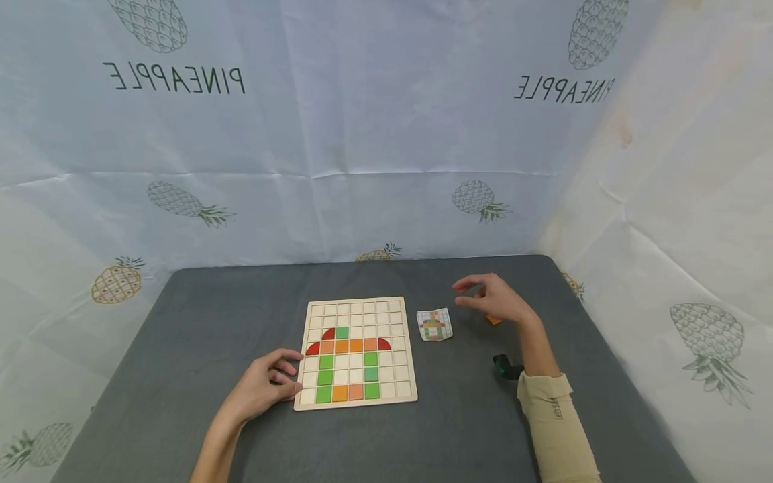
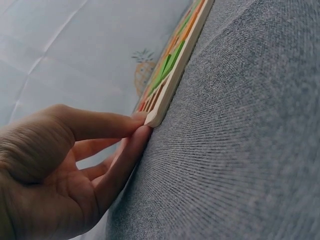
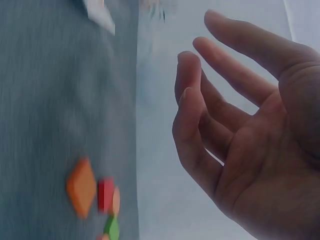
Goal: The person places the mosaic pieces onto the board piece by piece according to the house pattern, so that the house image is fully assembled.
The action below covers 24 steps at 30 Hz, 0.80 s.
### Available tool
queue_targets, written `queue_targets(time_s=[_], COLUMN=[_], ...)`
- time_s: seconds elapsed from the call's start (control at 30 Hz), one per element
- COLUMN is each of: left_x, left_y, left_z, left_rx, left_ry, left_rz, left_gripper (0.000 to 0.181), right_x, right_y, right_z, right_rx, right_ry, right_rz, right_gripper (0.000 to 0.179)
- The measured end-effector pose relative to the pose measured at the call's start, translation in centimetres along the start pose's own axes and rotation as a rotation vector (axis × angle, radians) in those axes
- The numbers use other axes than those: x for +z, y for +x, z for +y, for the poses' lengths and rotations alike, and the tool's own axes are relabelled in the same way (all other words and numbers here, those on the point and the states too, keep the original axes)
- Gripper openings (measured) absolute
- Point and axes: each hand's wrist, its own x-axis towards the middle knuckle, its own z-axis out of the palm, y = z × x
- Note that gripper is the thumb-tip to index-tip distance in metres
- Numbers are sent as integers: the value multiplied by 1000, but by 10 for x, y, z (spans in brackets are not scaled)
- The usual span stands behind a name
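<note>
A square wooden grid board lies on the table with red, green and orange tiles set in some of its cells. At its near left corner, my left hand holds the edge. In the left wrist view the thumb and a finger meet at the corner of the board. My right hand hovers over the table to the right, fingers loosely bent with nothing between them. Beneath it lies an orange tile, partly hidden. A small picture card lies between board and right hand.
The right wrist view shows loose pieces on the table: an orange one, a red one and a green one. A dark object with some green lies beside the right forearm. Pineapple-print cloth hangs behind the grey table.
</note>
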Motion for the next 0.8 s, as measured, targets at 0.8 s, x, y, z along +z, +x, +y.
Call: queue_targets(time_s=[0.8], left_x=[2], left_y=[-2], left_z=[-1], left_rx=[6], left_ry=[0], left_rz=[21], left_gripper=[61], right_x=[-42], right_y=[-39], right_z=[97], right_rx=[276], right_ry=[-11], right_rz=[94], right_gripper=[53])
